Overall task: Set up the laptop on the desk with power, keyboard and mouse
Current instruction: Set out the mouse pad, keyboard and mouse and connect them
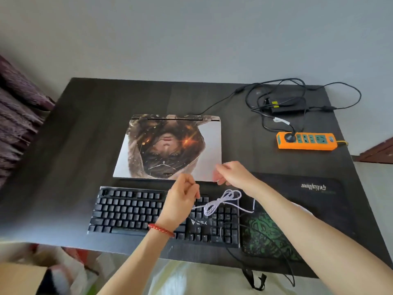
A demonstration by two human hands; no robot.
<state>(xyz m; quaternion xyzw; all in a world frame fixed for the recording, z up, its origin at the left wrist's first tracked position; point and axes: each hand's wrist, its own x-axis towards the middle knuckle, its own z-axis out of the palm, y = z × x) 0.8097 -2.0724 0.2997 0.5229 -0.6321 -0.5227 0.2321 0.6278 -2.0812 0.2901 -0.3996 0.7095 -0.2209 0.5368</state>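
A closed laptop point(170, 145) with a picture skin lies in the middle of the dark desk point(85, 124). In front of it sits a black keyboard point(127, 209). My left hand point(180, 199) hovers over the keyboard with fingers curled, pinching a white cable point(221, 201) whose bundled loops hang above the keys. My right hand point(231, 173) is at the laptop's front right corner, fingers curled; what it holds is hidden. A black power brick point(285, 107) with tangled black leads runs to the laptop's back and to an orange power strip point(306, 141). A black and green mouse pad point(276, 231) lies at right.
A black cable point(285, 265) hangs off the desk's front edge next to black straps. A purple fabric point(17, 116) lies left of the desk. Blurred bags and a cardboard box point(19, 277) are on the floor at the lower left.
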